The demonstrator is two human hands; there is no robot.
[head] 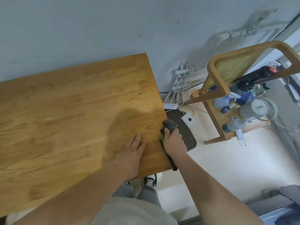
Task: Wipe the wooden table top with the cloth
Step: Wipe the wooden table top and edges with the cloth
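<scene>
**A:** Head view. The right hand (173,142) is at the right edge of the table (73,111), fingers curled round the grey cloth (169,125).

**B:** And the cloth sits right on that edge, part on the wood, part hanging past it, above the dark mat (188,137) on the floor.

**A:** The left hand (131,153) lies flat on the top just left of it, fingers straight, holding nothing.

**B:** What could go wrong?

**A:** If the grip slackens as it runs along the edge, I'd expect the cloth to drop onto the mat. And that flat palm could print marks on wood that's been wiped.

**B:** The cart (215,75) with the bottles (227,101)?

**A:** Well apart on the right. Only a wild elbow would reach it. The bigger worry is skipping the wide stretch on the left. I can't tell if it's been wiped.
</scene>
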